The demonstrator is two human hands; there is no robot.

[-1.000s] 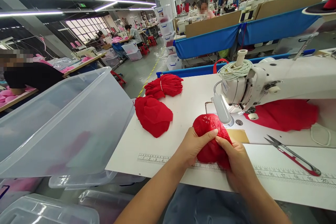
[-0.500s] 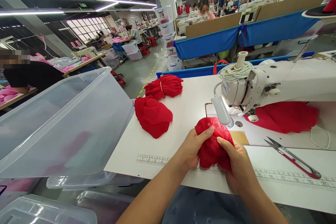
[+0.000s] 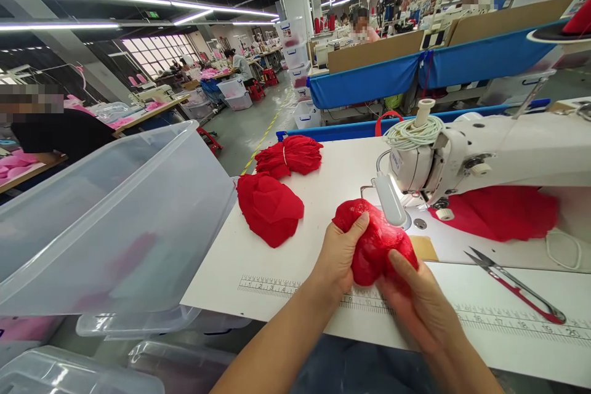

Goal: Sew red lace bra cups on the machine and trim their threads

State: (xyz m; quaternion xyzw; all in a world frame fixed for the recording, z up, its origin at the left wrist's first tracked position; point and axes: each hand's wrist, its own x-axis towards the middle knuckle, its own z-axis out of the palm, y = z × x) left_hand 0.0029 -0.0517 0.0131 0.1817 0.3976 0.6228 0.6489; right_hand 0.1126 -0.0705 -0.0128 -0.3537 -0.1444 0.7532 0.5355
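Observation:
Both of my hands grip a rounded red fabric piece (image 3: 375, 240) with a shiny, lacy-looking surface. It is held just in front of the sewing machine's head, above the printed ruler. My left hand (image 3: 339, 252) pinches its left side, thumb on top. On the right side, my right hand (image 3: 413, 286) has its thumb on the cloth, and its fingers are partly hidden underneath. The white sewing machine (image 3: 418, 163) stands just beyond, its lamp lighting the cloth. More red fabric (image 3: 503, 212) lies under the machine's arm. Thread snips (image 3: 519, 289) rest to the right of my hands.
Left of the machine lie a stack of red fabric pieces (image 3: 270, 209) and a tied red bundle (image 3: 290, 155). A large clear plastic bin (image 3: 138, 209) leans against the table's left edge. A person in a dark top (image 3: 69, 132) works at far left.
The red piece has been turned in my hands; it now looks rounder and shinier. My right hand has shifted slightly lower, and the view has tilted a little.

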